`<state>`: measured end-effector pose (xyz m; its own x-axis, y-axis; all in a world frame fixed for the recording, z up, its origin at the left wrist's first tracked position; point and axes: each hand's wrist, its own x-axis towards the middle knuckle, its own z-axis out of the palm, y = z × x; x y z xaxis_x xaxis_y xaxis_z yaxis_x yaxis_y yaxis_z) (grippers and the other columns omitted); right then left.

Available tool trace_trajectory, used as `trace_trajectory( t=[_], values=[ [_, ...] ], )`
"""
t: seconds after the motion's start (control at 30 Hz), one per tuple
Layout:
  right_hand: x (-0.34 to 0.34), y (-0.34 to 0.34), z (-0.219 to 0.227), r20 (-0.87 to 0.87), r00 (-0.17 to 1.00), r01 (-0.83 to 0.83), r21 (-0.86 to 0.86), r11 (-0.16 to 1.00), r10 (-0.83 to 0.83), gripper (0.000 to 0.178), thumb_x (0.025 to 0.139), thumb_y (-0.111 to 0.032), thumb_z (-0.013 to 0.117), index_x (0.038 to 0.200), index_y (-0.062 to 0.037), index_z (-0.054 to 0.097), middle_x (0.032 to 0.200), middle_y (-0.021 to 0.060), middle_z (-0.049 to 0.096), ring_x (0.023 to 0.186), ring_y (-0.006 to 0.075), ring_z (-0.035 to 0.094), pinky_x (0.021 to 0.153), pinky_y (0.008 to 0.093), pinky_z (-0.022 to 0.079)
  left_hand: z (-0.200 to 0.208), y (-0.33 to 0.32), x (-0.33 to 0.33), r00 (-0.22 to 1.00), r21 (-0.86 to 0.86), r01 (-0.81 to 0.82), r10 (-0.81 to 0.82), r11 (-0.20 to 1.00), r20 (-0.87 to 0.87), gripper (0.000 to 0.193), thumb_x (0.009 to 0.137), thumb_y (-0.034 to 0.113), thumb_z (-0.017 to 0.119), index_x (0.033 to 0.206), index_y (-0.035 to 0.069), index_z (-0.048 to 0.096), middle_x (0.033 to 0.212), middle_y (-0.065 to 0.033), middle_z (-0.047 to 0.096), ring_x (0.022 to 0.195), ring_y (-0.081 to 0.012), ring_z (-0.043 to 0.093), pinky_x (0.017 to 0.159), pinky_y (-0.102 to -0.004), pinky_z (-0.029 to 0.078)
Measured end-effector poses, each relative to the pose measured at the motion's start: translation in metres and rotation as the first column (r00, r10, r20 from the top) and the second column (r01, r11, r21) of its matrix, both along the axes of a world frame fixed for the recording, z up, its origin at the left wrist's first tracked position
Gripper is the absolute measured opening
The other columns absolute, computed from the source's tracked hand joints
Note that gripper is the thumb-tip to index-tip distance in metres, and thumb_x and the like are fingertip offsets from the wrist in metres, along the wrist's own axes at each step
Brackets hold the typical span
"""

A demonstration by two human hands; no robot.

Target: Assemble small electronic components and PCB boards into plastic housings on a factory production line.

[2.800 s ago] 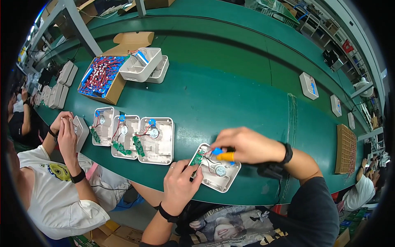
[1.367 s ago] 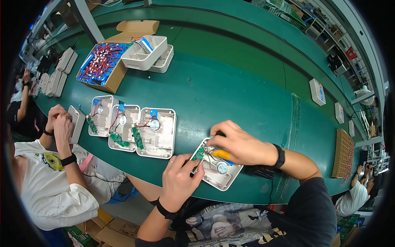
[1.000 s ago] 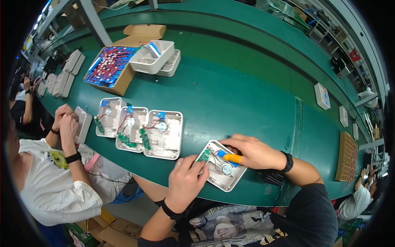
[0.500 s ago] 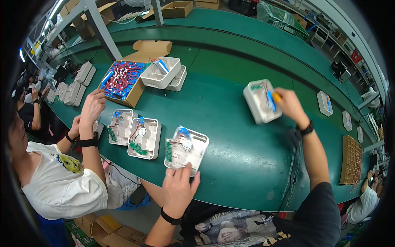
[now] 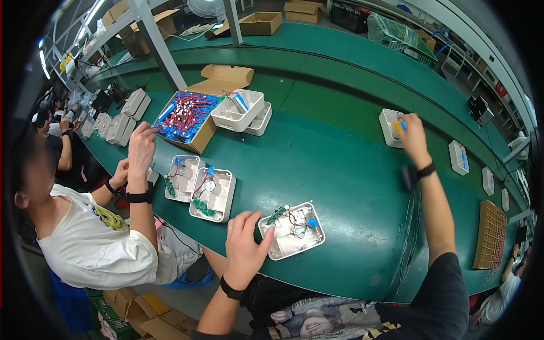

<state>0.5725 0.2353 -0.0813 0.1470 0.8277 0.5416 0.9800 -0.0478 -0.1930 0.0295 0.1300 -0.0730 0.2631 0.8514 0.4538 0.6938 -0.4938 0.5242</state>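
Observation:
My left hand has its fingers apart at the left rim of a white plastic housing. In that housing lie a green circuit board, red and black wires and a blue round part. Stretched far out to the right, my right hand is closed on a yellow-orange thing whose kind is too small to tell. It is over another white housing, partly covered by the hand. To the left of my left hand, two more open housings hold green boards, wires and round metal parts.
A cardboard box full of blue wired cells stands beside stacked white housings. A co-worker's hand is at that box. More housings line the right, near a brown divided tray. A metal post rises behind.
My right hand and the white housing by it have moved farther away and to the right. The housing near my left hand has turned and shifted right; that hand's fingers have spread.

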Motion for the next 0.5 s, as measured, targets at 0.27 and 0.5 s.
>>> trace_trajectory(
  t=[0.27,0.5],
  values=[
    [-0.239,-0.087,0.014,-0.398,0.432,-0.899,-0.12,0.421,0.809,0.044,0.092,-0.027,0.085,0.132,-0.0125,0.073,0.11,0.0066,0.07,0.114,0.0286,0.063,0.098,0.0433,0.053,0.002,0.001,0.011,1.0,-0.126,-0.006,0.006,0.992,-0.002,0.013,0.09,0.014,0.084,0.095,0.004,0.078,0.119,-0.0134,0.07,0.112,-0.0356,0.063,0.095,-0.0452,0.052],
    [-0.23,-0.076,0.033,-0.823,0.433,-0.874,-0.284,0.394,0.368,0.042,0.097,-0.023,0.079,0.137,-0.0136,0.072,0.12,0.009,0.067,0.117,0.0298,0.063,0.095,0.0454,0.051,-0.007,-0.002,0.004,0.997,-0.235,0.04,-0.022,0.971,0.08,0.01,0.093,0.011,0.08,0.096,0.002,0.077,0.127,-0.0138,0.071,0.119,-0.0352,0.063,0.103,-0.0441,0.049]
  ],
)
